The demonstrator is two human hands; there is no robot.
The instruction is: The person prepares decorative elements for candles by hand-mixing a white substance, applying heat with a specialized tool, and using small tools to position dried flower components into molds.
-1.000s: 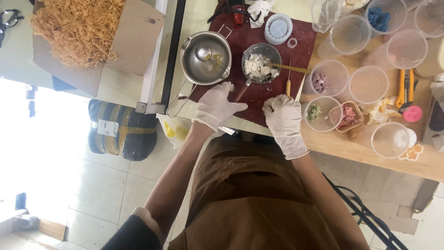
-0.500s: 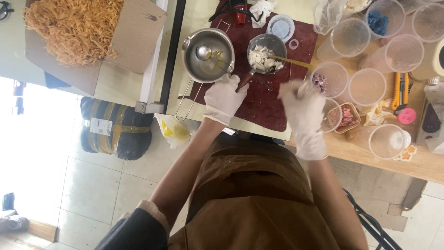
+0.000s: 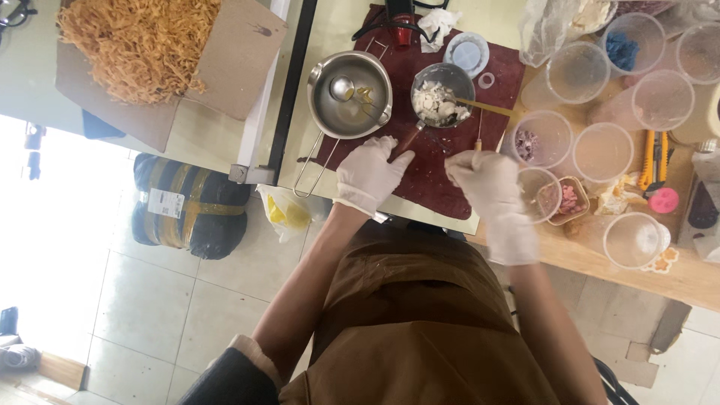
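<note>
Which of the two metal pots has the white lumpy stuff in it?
The smaller pot, the one with the wooden handle by the left hand. The bigger pot beside it only holds a ladle.

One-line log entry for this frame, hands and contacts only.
left hand gloved, on small pot handle | right hand gloved, holding thin stick | small pot: white chunks | dark red mat

On the mat (image 3: 435,169), w/ the small pan (image 3: 442,94) as landmark: the big pot (image 3: 351,94) sits just left of it, ladle (image 3: 343,88) inside; a lid (image 3: 466,55) lies behind-right. Left hand (image 3: 369,174) rests before the pan at its handle (image 3: 405,140), right hand (image 3: 487,180) before-right, near a thin stick (image 3: 480,127). Cups (image 3: 600,150) cluster right of the pan, off the mat; the shred-filled box (image 3: 150,52) lies far left, beyond the pot.
</note>
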